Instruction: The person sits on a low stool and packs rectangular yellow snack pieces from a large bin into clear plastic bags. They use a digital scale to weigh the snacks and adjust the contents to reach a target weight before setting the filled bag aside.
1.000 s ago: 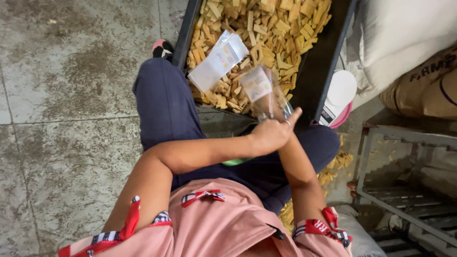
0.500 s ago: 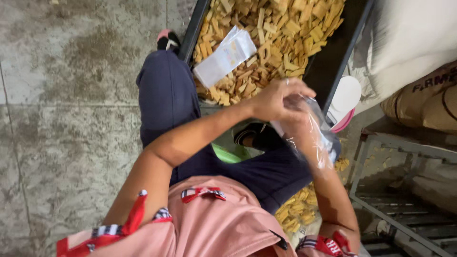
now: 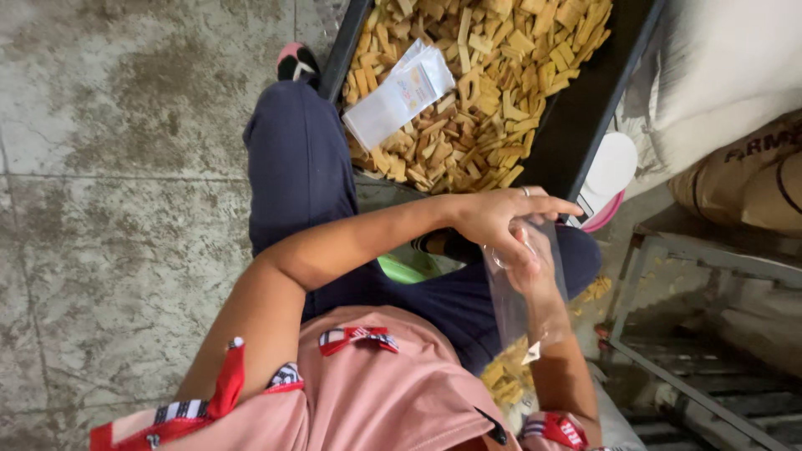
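- Presently, both hands meet over the lap at the mouth of one clear plastic bag [image 3: 525,305].
- Left hand [image 3: 499,215]: reaches across the body, forefinger stretched out straight, thumb and remaining fingers pinched on the bag's upper edge. One ring shows on a finger.
- Right hand [image 3: 525,260]: mostly hidden behind the bag and under the left hand; fingers closed on the bag's top.
- Bag hangs down along the right forearm, over the dark trousers.
- One black tray [image 3: 585,117] ahead on the floor, heaped with tan biscuit pieces [image 3: 493,92], too many to count.
- One stack of flat clear bags [image 3: 399,93] lies on the heap, near the tray's left edge.
- More tan pieces [image 3: 505,376] sit low beside the right knee.
- Two shoes seen: one pink-tipped [image 3: 296,62], one white and pink [image 3: 608,179].
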